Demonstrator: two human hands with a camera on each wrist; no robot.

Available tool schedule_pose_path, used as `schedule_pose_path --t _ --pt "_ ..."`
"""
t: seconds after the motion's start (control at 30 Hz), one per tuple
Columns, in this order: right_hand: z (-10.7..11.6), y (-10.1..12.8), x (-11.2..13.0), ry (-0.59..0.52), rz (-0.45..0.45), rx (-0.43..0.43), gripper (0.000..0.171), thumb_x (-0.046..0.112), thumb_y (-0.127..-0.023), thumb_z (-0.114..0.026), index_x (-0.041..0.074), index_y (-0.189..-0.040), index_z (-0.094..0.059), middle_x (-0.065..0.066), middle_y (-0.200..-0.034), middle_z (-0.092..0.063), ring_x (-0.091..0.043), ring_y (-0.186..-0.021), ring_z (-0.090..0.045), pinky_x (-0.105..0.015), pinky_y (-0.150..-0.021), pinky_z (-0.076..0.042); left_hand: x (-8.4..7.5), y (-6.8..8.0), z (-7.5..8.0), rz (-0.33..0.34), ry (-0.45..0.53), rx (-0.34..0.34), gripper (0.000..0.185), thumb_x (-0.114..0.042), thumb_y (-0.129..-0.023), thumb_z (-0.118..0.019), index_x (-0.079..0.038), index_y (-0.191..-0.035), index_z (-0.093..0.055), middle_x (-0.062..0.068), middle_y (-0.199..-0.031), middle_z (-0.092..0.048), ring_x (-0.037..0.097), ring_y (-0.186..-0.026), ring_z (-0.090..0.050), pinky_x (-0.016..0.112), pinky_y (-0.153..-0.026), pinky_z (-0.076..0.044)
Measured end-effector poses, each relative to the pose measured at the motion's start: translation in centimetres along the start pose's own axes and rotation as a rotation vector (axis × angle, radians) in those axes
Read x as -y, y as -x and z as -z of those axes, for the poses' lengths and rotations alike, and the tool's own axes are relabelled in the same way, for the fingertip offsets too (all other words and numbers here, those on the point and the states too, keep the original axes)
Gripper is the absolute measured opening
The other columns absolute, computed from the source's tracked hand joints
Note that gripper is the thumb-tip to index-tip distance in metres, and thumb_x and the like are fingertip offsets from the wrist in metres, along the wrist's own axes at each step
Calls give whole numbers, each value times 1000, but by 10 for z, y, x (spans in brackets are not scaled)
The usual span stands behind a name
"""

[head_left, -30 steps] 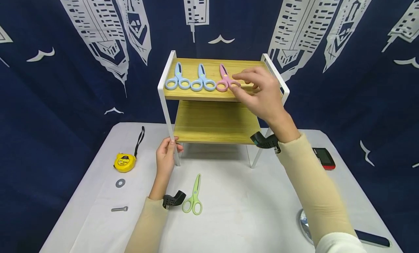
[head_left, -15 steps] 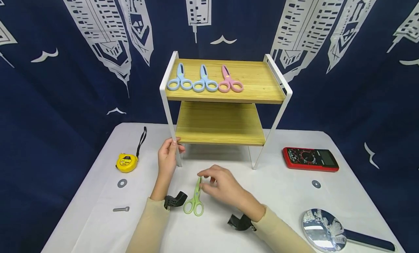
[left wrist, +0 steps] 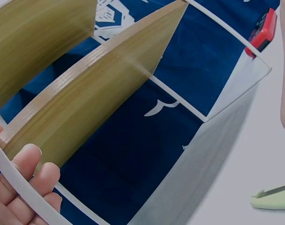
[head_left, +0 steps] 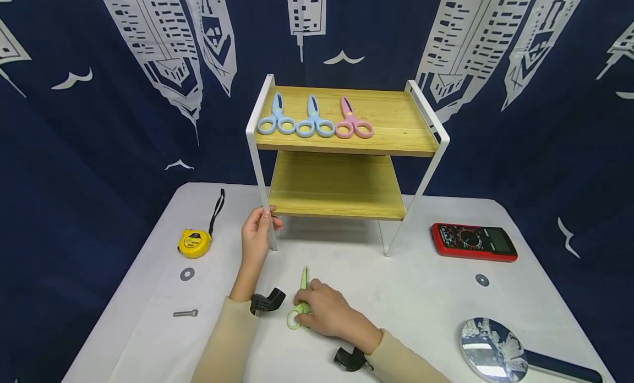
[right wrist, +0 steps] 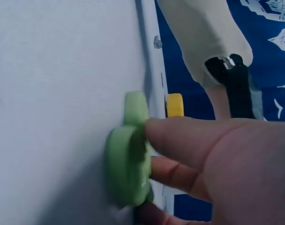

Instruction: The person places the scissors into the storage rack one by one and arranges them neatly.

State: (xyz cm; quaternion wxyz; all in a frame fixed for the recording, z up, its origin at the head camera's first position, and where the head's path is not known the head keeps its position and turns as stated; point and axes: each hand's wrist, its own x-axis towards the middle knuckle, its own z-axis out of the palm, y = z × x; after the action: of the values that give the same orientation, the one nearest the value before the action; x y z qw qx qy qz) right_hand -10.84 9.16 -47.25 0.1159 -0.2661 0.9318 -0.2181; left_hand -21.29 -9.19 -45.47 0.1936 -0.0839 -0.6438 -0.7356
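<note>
A person's right hand point(head_left: 324, 314) closes on the green scissors point(head_left: 300, 303) lying on the white table point(head_left: 421, 306), fingers and thumb curled over the handle loops; the blades point toward the two-tier shelf point(head_left: 346, 146). The left hand point(head_left: 257, 234) wraps its fingers around the shelf's front left leg, thumb toward the lower board. The grip on the flat handles looks shallow, so the scissors could slip or swing open as they lift, and the tip could catch the lower shelf edge. A loosened left hand could let the light frame shift and disturb the two blue scissors point(head_left: 294, 119) and pink scissors point(head_left: 353, 121) lined up on the top board. The right forearm lies low across the table, wrist bent inward; the left forearm reaches straight ahead.
</note>
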Motion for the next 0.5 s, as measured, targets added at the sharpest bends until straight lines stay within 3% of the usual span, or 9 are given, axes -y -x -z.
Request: schedule_pose_path --t 0.1,0.27,0.5 --pt "3 4 0 25 -33 25 19 22 -86 -78 21 -104 -73 4 -91 -54 -7 -72 -43 -21 -56 -35 -1 0 0 4 2 0 29 -9 -108 -46 16 -116 -59 -10 -73 -66 4 -71 -67 24 -76 -60" --pt "6 10 0 57 -35 48 25 9 -79 -74 22 -100 -71 3 -94 -53 -9 -75 -43 -21 -57 -35 -2 1 -1 16 4 -9 30 -9 -108 -45 16 -115 -59 -12 -72 -66 2 -70 -67 22 -75 -60" --pt "6 9 -3 52 -20 40 16 20 -85 -78 23 -99 -69 5 -92 -52 -7 -74 -42 -20 -56 -35 -3 1 -1 11 -11 0 30 -10 -109 -45 15 -116 -59 -13 -72 -66 3 -71 -67 22 -76 -60"
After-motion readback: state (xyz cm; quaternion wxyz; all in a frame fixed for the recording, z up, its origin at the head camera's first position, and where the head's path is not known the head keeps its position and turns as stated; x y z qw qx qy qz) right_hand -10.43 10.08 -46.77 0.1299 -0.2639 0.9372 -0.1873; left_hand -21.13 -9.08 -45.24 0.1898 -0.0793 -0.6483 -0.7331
